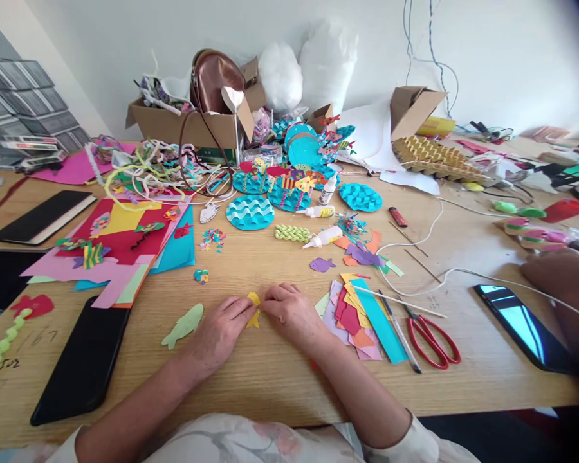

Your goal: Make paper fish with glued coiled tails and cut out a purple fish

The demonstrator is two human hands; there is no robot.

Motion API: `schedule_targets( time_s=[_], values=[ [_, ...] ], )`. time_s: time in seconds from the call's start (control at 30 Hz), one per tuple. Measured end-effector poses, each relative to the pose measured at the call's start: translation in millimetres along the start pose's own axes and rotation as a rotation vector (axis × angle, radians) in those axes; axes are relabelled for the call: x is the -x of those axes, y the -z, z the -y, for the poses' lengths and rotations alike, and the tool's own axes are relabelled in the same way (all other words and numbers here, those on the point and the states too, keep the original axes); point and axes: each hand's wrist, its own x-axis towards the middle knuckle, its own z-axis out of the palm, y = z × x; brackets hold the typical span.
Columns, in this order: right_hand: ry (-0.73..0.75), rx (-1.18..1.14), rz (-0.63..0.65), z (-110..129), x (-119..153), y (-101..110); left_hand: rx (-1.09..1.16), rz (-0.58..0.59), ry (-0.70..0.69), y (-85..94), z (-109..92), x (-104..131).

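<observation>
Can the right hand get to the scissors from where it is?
Probably yes. Only low, flat things lie between the right hand and the scissors: paper scraps, a blue strip and a pen. The handles look uncovered, though the hand is busy at the yellow cutout.

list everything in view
cutout: 1, yellow, front
green fish: 1, front left
purple fish: 1, centre
scraps: many, mixed, right
scissors: 1, red, right
pen: 1, clear, right
phone: 1, black, right
glues: 3, white, centre
discs: several, blue, centre
bits: many, mixed, centre
papers: several, mixed, left
notebook: 1, black, left
slab: 1, black, left
cords: many, mixed, back left
bag: 1, brown, back
boxes: several, brown, back
sacks: 2, white, back
other person: 1, right
left hand: 1, on cutout
right hand: 1, by cutout
</observation>
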Motion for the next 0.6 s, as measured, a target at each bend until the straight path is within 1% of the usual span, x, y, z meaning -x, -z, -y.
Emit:
schedule_targets(
  time_s=[0.13, 0.33, 0.5, 0.6],
  values=[
    [-0.019, 0.023, 0.049, 3.1, 0.0, 3.3, 0.008, 0.019, 0.025, -0.4, -0.3, -1.2],
    [-0.03, 0.045, 0.085, 5.4, -1.3, 6.7, 0.094, -0.015, 0.058, 1.9, 2.9, 0.1],
    [-0.038, 0.031, 0.092, 4.9, -1.5, 5.8, 0.16, 0.028, -0.003, 7.4, 5.3, 0.5],
    [-0.043, 0.007, 0.08, 4.0, -1.2, 3.7, 0.176, 0.052, -0.029, 7.2, 6.5, -1.1]
  ],
)
